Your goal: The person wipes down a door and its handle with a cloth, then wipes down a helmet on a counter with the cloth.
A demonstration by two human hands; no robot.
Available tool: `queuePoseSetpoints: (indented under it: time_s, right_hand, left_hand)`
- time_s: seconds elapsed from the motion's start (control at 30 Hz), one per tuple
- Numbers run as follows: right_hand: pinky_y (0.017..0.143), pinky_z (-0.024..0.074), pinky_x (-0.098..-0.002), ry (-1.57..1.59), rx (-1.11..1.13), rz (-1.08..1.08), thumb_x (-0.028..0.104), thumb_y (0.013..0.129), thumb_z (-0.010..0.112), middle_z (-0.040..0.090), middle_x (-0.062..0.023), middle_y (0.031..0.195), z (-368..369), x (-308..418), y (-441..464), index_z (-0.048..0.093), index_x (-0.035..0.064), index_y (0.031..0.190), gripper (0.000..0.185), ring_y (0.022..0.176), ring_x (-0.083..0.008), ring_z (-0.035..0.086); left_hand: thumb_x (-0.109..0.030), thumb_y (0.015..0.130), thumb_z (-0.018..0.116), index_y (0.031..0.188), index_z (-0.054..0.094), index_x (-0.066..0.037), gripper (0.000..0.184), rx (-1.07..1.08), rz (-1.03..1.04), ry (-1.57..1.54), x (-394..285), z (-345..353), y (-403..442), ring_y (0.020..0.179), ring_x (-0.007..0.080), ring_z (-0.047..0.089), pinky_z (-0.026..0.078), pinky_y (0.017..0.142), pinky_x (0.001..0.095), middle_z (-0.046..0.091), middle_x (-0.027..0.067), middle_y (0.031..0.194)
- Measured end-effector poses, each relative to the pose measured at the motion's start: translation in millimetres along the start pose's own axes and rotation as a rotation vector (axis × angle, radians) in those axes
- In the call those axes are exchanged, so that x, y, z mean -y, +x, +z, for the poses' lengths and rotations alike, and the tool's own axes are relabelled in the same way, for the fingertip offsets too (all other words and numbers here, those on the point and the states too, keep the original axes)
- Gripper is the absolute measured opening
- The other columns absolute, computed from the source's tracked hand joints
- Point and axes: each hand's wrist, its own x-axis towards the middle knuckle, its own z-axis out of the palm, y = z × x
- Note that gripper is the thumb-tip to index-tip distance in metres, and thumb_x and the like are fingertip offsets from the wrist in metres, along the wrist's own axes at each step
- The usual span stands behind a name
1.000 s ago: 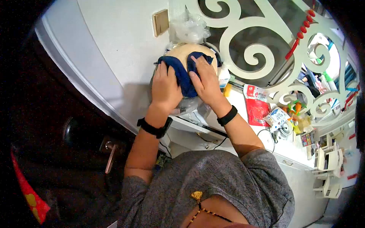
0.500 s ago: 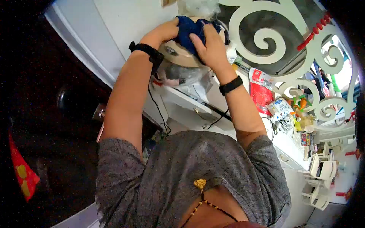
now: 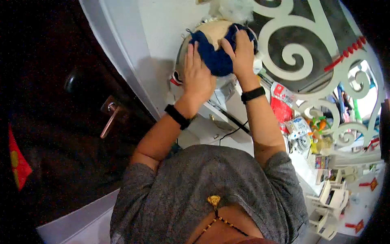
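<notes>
A dark blue cloth [image 3: 217,63] lies draped over the near part of a rounded beige-topped appliance [image 3: 212,31]; its exact kind is unclear. My left hand [image 3: 198,79] rests flat at the cloth's left edge, fingers stretched out and fingertips on the fabric. On the other side my right hand [image 3: 243,57] has its fingers over the bunched right part of the cloth, the thumb set apart on its inner edge. Some of the fabric under the right hand is hidden.
Clear plastic wrapping [image 3: 235,10] sits behind the appliance. To the right are a red packet [image 3: 281,110], a white-and-blue pack [image 3: 298,127] and a small fan [image 3: 301,143]. A white scrollwork panel [image 3: 294,61] borders the counter. A dark door [image 3: 81,138] with a handle stands left.
My left hand has let go of the bunched cloth and come down flat at its left edge. The cloth is more spread out, baring more of the beige top. The view has shifted slightly.
</notes>
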Motion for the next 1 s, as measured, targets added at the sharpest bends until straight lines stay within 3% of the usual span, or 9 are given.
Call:
queuePoseSetpoints:
  time_s: [0.07,0.2,0.4,0.67,0.8,0.83,0.93,0.97,1.0]
  right_hand:
    - [0.085,0.0412,-0.0482,0.016,-0.098,-0.074,0.046,0.086,0.062,0.057,-0.0199,0.108,4,2,-1,0.056,-0.0029,0.125,0.063,0.103,-0.0396,0.055]
    - [0.097,0.0401,-0.0473,0.080,-0.007,-0.010,0.037,0.088,0.059,0.055,-0.0259,0.125,4,-5,0,0.052,-0.0034,0.130,0.058,0.115,-0.0429,0.052]
    - [0.107,0.0342,-0.0474,0.140,0.037,0.026,0.037,0.093,0.057,0.051,-0.0288,0.134,5,-9,-1,0.050,-0.0046,0.133,0.058,0.125,-0.0437,0.048]
    - [0.110,0.0319,-0.0493,0.113,0.053,0.050,0.033,0.094,0.055,0.050,-0.0314,0.135,5,-4,-3,0.050,-0.0089,0.130,0.055,0.126,-0.0470,0.046]
    - [0.110,0.0314,-0.0494,0.091,0.019,0.025,0.034,0.094,0.055,0.049,-0.0318,0.136,9,-6,-8,0.048,-0.0096,0.131,0.058,0.127,-0.0472,0.045]
    - [0.110,0.0312,-0.0495,0.068,0.054,0.003,0.032,0.094,0.055,0.049,-0.0312,0.136,7,-6,-5,0.047,-0.0086,0.133,0.057,0.127,-0.0468,0.045]
    - [0.109,0.0316,-0.0497,0.087,0.052,-0.012,0.029,0.092,0.054,0.049,-0.0311,0.136,5,-1,-2,0.047,-0.0077,0.134,0.056,0.127,-0.0468,0.045]
    - [0.109,0.0323,-0.0497,0.071,0.047,-0.018,0.027,0.091,0.054,0.049,-0.0310,0.136,5,-1,-2,0.047,-0.0068,0.135,0.056,0.126,-0.0463,0.046]
    - [0.109,0.0323,-0.0497,0.062,0.043,-0.013,0.027,0.091,0.054,0.049,-0.0310,0.136,6,-3,-3,0.047,-0.0068,0.135,0.056,0.126,-0.0463,0.046]
  left_hand:
    - [-0.013,0.080,0.061,0.127,0.055,0.009,0.053,-0.161,-0.070,-0.215,-1,7,-15,0.138,0.0501,0.031,0.024,0.115,0.0540,0.033,0.0335,0.148]
    - [-0.013,0.075,0.067,0.125,0.058,0.003,0.053,-0.260,-0.096,-0.319,14,-13,-3,0.139,0.0482,0.031,0.024,0.115,0.0534,0.033,0.0309,0.149]
    - [-0.027,0.074,0.077,0.089,0.063,-0.001,0.034,-0.406,-0.017,-0.392,-9,-53,-10,0.136,0.0481,0.033,0.028,0.109,0.0552,0.035,0.0298,0.148]
    - [-0.018,0.081,0.070,0.112,0.053,0.008,0.043,-0.207,-0.328,-0.402,16,-24,-48,0.121,0.0488,0.044,0.033,0.103,0.0565,0.044,0.0315,0.135]
    - [-0.026,0.089,0.064,0.114,0.050,0.011,0.047,-0.153,-0.340,-0.405,6,7,-32,0.133,0.0553,0.032,0.024,0.111,0.0607,0.032,0.0379,0.145]
    - [-0.026,0.093,0.060,0.115,0.048,0.011,0.044,-0.207,-0.309,-0.339,5,14,-25,0.135,0.0532,0.032,0.026,0.112,0.0557,0.030,0.0382,0.147]
    - [-0.029,0.094,0.059,0.116,0.047,0.011,0.047,-0.297,-0.324,-0.297,19,29,3,0.133,0.0539,0.033,0.026,0.112,0.0566,0.031,0.0382,0.146]
    - [-0.037,0.094,0.057,0.123,0.046,0.012,0.059,-0.316,-0.329,-0.374,28,35,13,0.134,0.0556,0.031,0.025,0.111,0.0597,0.031,0.0399,0.145]
    - [-0.038,0.093,0.059,0.116,0.052,0.009,0.053,-0.361,-0.321,-0.310,41,40,26,0.124,0.0517,0.043,0.034,0.106,0.0553,0.045,0.0360,0.135]
